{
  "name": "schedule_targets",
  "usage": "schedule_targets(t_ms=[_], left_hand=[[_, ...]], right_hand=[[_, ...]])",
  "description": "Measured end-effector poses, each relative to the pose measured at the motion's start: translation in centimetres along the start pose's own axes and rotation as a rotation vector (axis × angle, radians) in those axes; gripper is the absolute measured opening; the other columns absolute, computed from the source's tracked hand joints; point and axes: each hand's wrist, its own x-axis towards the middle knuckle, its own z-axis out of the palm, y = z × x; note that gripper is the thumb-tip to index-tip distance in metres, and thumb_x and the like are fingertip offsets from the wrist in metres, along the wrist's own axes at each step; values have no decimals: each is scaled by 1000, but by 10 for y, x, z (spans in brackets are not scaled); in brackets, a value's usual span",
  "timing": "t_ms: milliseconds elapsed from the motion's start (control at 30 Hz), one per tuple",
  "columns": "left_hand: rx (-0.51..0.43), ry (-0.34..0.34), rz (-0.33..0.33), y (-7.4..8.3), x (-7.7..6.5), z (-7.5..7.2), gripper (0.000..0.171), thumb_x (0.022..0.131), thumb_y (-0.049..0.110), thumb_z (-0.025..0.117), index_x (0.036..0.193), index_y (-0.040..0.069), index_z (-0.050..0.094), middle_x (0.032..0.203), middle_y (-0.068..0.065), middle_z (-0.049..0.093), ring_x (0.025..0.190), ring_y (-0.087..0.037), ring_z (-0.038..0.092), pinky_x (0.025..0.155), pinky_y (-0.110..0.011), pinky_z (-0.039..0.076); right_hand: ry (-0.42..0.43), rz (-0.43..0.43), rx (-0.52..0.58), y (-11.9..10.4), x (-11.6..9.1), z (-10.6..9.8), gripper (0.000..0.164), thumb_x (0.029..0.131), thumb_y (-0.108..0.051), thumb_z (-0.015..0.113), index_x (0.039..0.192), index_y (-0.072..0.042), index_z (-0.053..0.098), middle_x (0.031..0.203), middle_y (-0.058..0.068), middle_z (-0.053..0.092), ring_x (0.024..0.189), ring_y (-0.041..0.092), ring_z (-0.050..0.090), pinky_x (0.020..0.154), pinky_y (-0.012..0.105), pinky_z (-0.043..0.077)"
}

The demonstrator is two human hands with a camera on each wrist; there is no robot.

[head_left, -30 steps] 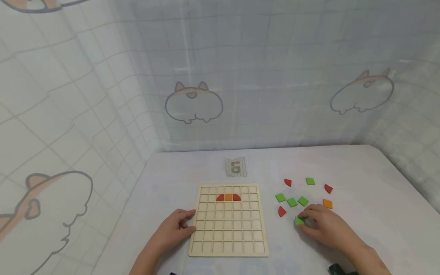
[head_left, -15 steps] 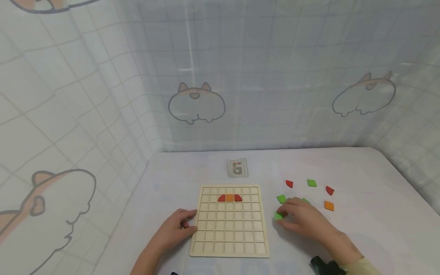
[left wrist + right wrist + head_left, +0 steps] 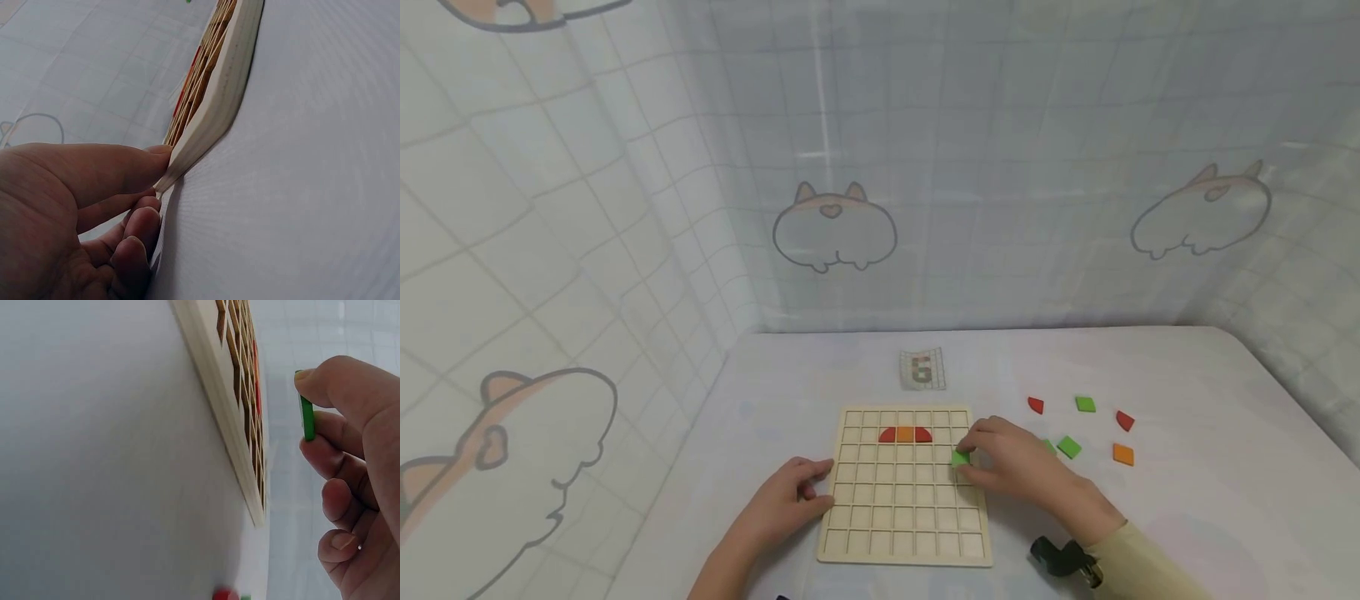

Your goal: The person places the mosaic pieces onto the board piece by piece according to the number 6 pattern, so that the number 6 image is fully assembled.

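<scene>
A pale wooden grid board (image 3: 904,560) lies on the table. In its upper rows an orange square (image 3: 906,434) sits between two red quarter-round pieces (image 3: 887,435). My left hand (image 3: 786,500) touches the board's left edge with thumb and forefinger spread along it; the left wrist view shows the thumb tip against the side (image 3: 215,112), other fingers curled. My right hand (image 3: 1018,462) pinches a green square tile (image 3: 959,458) between thumb and fingers, over the board's right columns. In the right wrist view the tile (image 3: 307,417) is on edge, apart from the board.
Right of the board lie loose green squares (image 3: 1070,447), an orange square (image 3: 1123,454) and red quarter-rounds (image 3: 1124,420); my right hand hides some pieces. A small patterned sheet (image 3: 922,369) lies behind the board. A black device (image 3: 1063,558) is at my right wrist. Fabric walls (image 3: 1000,250) surround the table.
My right hand has carried the green tile leftward from the loose pieces to over the board's right side. My left hand has stayed at the board's edge.
</scene>
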Motion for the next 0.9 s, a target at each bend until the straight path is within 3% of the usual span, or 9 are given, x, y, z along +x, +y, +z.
schedule_targets(t_ms=[233, 567, 900], left_hand=[[0, -2, 9, -2, 1, 0, 55, 81, 28, 82, 131, 11, 65, 98, 4, 55, 78, -12, 52, 65, -26, 42], [9, 0, 18, -2, 0, -1, 54, 82, 27, 81, 131, 11, 65, 99, 4, 55, 78, -11, 52, 66, -26, 42], [2, 6, 15, -1, -1, -1, 54, 82, 27, 81, 131, 11, 65, 99, 5, 55, 78, -11, 52, 67, -26, 42]], right_hand=[[-25, -11, 10, -9, 24, 11, 23, 84, -38, 77, 100, -21, 76, 97, -13, 62, 94, 7, 56, 80, 29, 50], [-16, -130, 20, -30, 54, 21, 22, 86, -34, 77, 99, -17, 76, 92, -7, 63, 89, 12, 57, 75, 29, 49], [-70, -110, 4, -46, 74, 31, 13, 88, -33, 74, 93, -20, 74, 86, -12, 57, 83, 9, 51, 71, 25, 46]])
